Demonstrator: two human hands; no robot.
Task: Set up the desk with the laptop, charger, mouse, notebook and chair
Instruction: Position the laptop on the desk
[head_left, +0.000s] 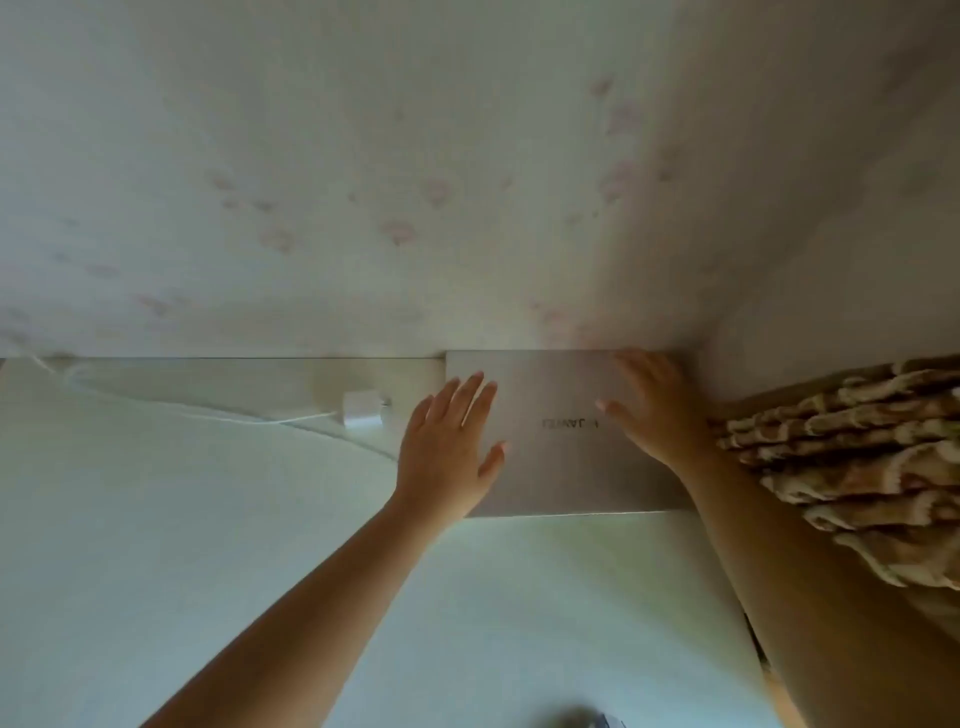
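Note:
A closed silver laptop (561, 457) lies flat at the back right corner of the pale desk (260, 545), its lid logo facing away from me. My left hand (447, 447) lies flat on the lid's left edge with straight, spread fingers. My right hand (649, 405) rests on the lid's far right part, fingers extended toward the wall. A white charger brick (362, 409) sits on the desk just left of the laptop, and its thin white cable (208, 410) trails off to the left. No mouse, notebook or chair shows clearly.
A wall (415, 182) with faint pink marks rises right behind the desk. A brown-and-cream patterned fabric (857, 457) bunches against the desk's right side. A blurred dark object (587, 719) shows at the bottom edge.

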